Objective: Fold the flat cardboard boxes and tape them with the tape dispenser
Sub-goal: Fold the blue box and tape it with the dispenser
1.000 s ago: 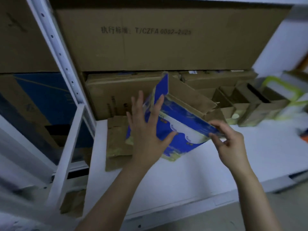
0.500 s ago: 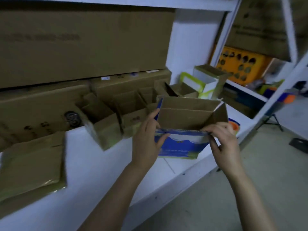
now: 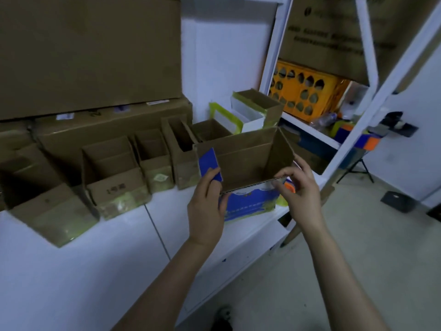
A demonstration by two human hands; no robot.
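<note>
A blue-printed cardboard box [image 3: 248, 163] stands upright and open-topped on the white shelf [image 3: 95, 259], near its right end. My left hand [image 3: 206, 206] grips the box's near left corner, thumb on the blue side flap. My right hand [image 3: 298, 189] pinches the near right corner of the rim. An orange part of what may be the tape dispenser [image 3: 290, 187] peeks out behind my right hand; most of it is hidden.
Several folded brown boxes [image 3: 112, 180] stand in a row along the shelf's back, with large cartons [image 3: 83, 51] stacked behind. A white-and-green box [image 3: 250, 111] stands at the far right. An orange crate [image 3: 303, 91] sits in the neighbouring rack. Floor lies to the right.
The view has swung right along the shelf. The blue box went from tilted in my hands to upright and squared open near the shelf's right end; both hands stay on its near corners.
</note>
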